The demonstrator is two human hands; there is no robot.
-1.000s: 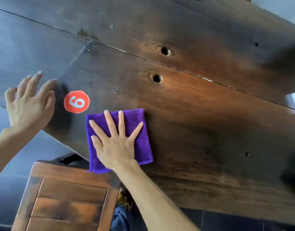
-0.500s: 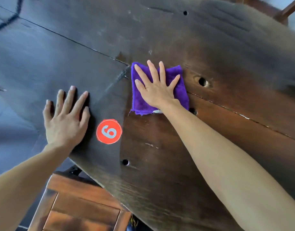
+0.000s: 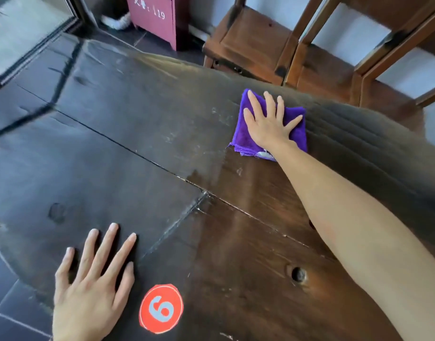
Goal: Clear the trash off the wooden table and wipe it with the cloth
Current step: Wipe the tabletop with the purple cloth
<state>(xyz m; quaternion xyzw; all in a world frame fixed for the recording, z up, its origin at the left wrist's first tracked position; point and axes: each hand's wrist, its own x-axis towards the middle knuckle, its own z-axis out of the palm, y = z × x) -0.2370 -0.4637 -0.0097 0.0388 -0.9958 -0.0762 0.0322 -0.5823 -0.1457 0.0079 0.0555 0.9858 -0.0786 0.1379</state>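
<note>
wiping | my right hand [image 3: 269,124] flat, fingers spread, pressing folded purple microfibre cloth [image 3: 295,130] upper right, at dark wooden surface [image 3: 137,148] far edge | left hand [image 3: 88,289] flat, empty, lower left, bracing | unwiped area lies left of cloth, right hand does it

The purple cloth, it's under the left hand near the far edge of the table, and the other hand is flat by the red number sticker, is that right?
Not quite: the head view shows the right hand, not the left, pressing flat on the purple cloth near the far edge of the table. The left hand is the one lying flat by the red number sticker.
</note>
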